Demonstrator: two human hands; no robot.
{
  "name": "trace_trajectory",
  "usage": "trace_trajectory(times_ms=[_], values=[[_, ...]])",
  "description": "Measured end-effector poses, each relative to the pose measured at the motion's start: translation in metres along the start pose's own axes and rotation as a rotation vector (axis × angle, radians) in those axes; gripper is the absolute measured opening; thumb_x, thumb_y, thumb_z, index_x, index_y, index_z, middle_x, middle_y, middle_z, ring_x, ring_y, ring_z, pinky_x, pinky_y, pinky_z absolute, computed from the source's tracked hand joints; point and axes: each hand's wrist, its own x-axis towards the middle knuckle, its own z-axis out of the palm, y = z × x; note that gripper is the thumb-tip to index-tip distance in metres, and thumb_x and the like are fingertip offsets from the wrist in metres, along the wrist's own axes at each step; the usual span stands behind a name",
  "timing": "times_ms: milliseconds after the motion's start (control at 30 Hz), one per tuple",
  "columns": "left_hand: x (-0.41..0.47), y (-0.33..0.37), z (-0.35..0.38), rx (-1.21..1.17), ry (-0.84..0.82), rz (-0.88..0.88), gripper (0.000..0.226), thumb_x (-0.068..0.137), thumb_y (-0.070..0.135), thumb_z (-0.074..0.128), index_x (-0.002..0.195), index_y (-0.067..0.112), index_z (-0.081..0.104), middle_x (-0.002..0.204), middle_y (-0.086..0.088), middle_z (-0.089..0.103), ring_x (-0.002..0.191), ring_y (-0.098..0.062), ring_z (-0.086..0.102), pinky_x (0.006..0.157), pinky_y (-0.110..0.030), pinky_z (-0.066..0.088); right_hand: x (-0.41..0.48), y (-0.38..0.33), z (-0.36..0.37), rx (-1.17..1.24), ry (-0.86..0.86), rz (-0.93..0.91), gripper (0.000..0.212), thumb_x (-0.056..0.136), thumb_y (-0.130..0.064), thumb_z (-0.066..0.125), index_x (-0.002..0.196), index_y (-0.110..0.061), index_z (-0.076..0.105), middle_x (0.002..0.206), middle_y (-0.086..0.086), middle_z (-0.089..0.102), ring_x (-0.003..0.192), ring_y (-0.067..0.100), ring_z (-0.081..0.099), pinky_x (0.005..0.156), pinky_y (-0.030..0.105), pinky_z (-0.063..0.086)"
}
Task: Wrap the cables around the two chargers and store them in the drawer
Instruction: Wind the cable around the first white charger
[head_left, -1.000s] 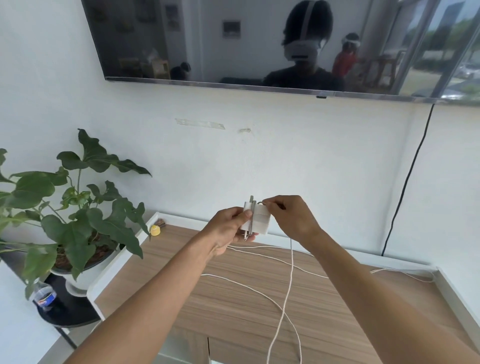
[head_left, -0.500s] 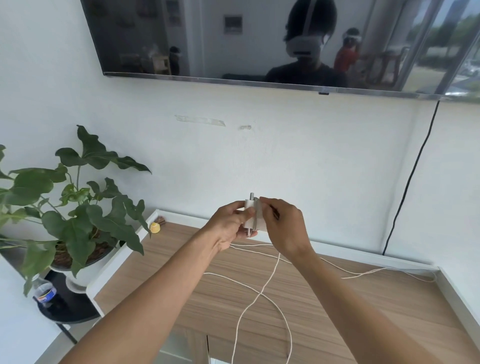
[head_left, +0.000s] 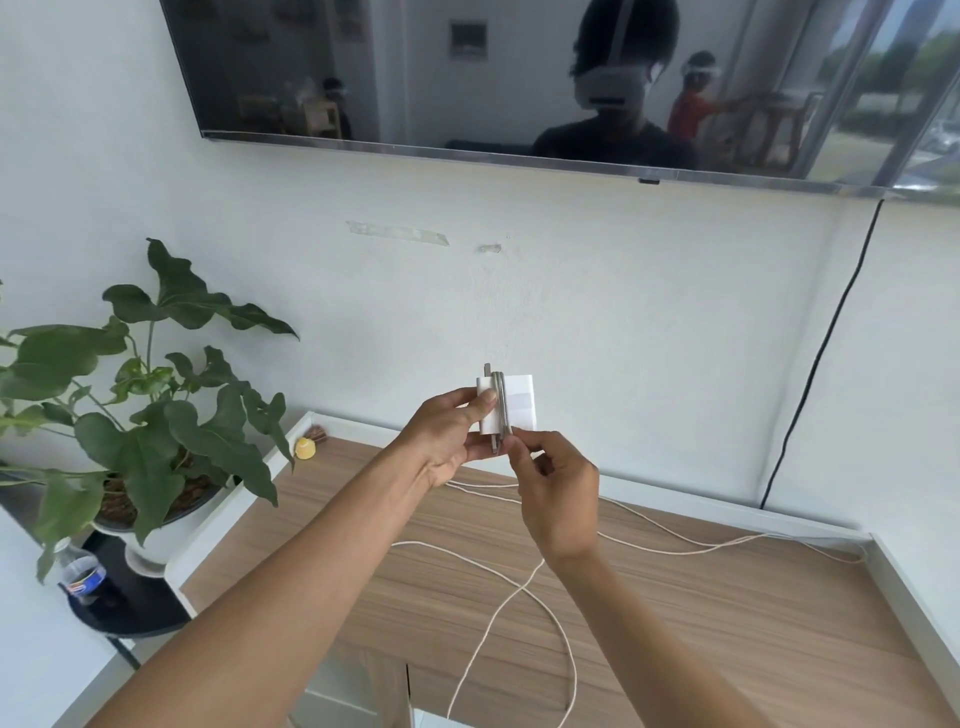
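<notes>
The left hand (head_left: 452, 436) gripped the white charger (head_left: 511, 402) upright and steady, so the right hand (head_left: 556, 493), pinching the cable (head_left: 498, 603), could wind turns around it.

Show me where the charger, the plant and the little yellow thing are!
charger (head_left: 517, 402): head view, white front face.
plant (head_left: 140, 441): head view, big middle leaf.
little yellow thing (head_left: 305, 449): head view, its rounded top.

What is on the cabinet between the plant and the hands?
In the head view, a small yellow object sits on the wooden cabinet top between the potted plant and the left hand.
</notes>
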Motion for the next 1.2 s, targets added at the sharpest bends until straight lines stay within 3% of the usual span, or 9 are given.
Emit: trace_trajectory(times_ms=[167, 267, 467, 700, 833, 900, 967, 1067, 1200], values=[[-0.001, -0.002, 0.002, 0.005, -0.023, 0.006, 0.030, 0.095, 0.016, 0.056, 0.120, -0.001, 0.059, 0.114, -0.024, 0.062, 0.087, -0.040, 0.067, 0.074, -0.043, 0.061, 0.000, 0.002, -0.003, 0.163, -0.002, 0.196, 0.015, 0.085, -0.024, 0.071, 0.076, -0.012, 0.070, 0.060, 0.002, 0.062, 0.044, 0.013, 0.044, 0.045, 0.020, 0.038], [-0.002, -0.002, 0.002, 0.036, -0.047, 0.013, 0.031, 0.096, 0.018, 0.054, 0.122, 0.002, 0.059, 0.116, -0.021, 0.063, 0.089, -0.037, 0.067, 0.078, -0.042, 0.060, 0.001, 0.000, -0.004, 0.334, -0.073, 0.290, 0.011, 0.084, -0.017, 0.072, 0.074, -0.011, 0.070, 0.080, -0.003, 0.068, 0.044, 0.011, 0.042, 0.048, 0.020, 0.039], [-0.006, -0.001, -0.002, 0.056, -0.125, 0.016, 0.034, 0.097, 0.020, 0.051, 0.126, 0.002, 0.057, 0.113, -0.018, 0.065, 0.085, -0.031, 0.070, 0.077, -0.038, 0.061, 0.011, 0.000, -0.017, 0.445, -0.273, 0.436, 0.011, 0.083, -0.013, 0.070, 0.072, -0.013, 0.069, 0.066, -0.008, 0.064, 0.047, 0.009, 0.042, 0.051, 0.020, 0.035], [-0.013, 0.003, -0.008, 0.122, -0.191, 0.022, 0.028, 0.097, 0.019, 0.051, 0.119, 0.005, 0.061, 0.106, -0.012, 0.069, 0.084, -0.024, 0.071, 0.076, -0.036, 0.061, 0.023, 0.007, -0.028, 0.192, -0.419, 0.307, 0.012, 0.085, -0.015, 0.069, 0.074, -0.014, 0.072, 0.055, -0.003, 0.059, 0.052, 0.010, 0.048, 0.054, 0.017, 0.042], [-0.015, 0.006, -0.012, 0.160, -0.209, 0.041, 0.026, 0.097, 0.017, 0.050, 0.116, 0.004, 0.061, 0.107, -0.013, 0.069, 0.087, -0.023, 0.070, 0.079, -0.035, 0.060, 0.036, 0.010, -0.031, -0.044, -0.490, 0.206, 0.015, 0.082, -0.024, 0.073, 0.088, -0.011, 0.075, 0.065, 0.005, 0.059, 0.059, 0.013, 0.051, 0.065, 0.034, 0.047], [-0.018, 0.008, -0.015, 0.218, -0.218, 0.046, 0.027, 0.098, 0.019, 0.048, 0.117, 0.005, 0.061, 0.106, -0.011, 0.068, 0.087, -0.021, 0.069, 0.078, -0.032, 0.060, 0.041, 0.012, -0.031, -0.197, -0.497, 0.140, 0.016, 0.083, -0.024, 0.071, 0.091, -0.010, 0.073, 0.063, 0.000, 0.056, 0.056, 0.011, 0.049, 0.061, 0.032, 0.047], [-0.021, 0.011, -0.018, 0.309, -0.249, 0.057, 0.029, 0.099, 0.020, 0.045, 0.120, 0.006, 0.060, 0.106, -0.009, 0.066, 0.092, -0.021, 0.064, 0.076, -0.029, 0.058, 0.049, 0.012, -0.035, -0.273, -0.523, 0.069, 0.009, 0.089, -0.013, 0.063, 0.086, -0.009, 0.070, 0.055, -0.011, 0.053, 0.050, 0.006, 0.045, 0.056, 0.028, 0.043], [-0.026, 0.016, -0.023, 0.530, -0.277, 0.113, 0.030, 0.100, 0.015, 0.046, 0.124, 0.002, 0.058, 0.109, -0.008, 0.065, 0.091, -0.014, 0.064, 0.071, -0.022, 0.057, 0.066, 0.005, -0.043, -0.334, -0.590, 0.047, 0.022, 0.093, -0.011, 0.056, 0.075, -0.014, 0.068, 0.044, -0.014, 0.046, 0.042, 0.002, 0.037, 0.048, 0.020, 0.033], [-0.028, 0.017, -0.025, 0.690, -0.281, 0.124, 0.027, 0.098, 0.018, 0.050, 0.121, 0.009, 0.063, 0.098, 0.005, 0.072, 0.087, -0.007, 0.066, 0.077, -0.022, 0.057, 0.081, -0.014, -0.037, -0.378, -0.705, 0.093, 0.033, 0.088, -0.004, 0.053, 0.066, -0.024, 0.066, 0.051, -0.010, 0.045, 0.054, 0.011, 0.039, 0.051, 0.022, 0.033]])
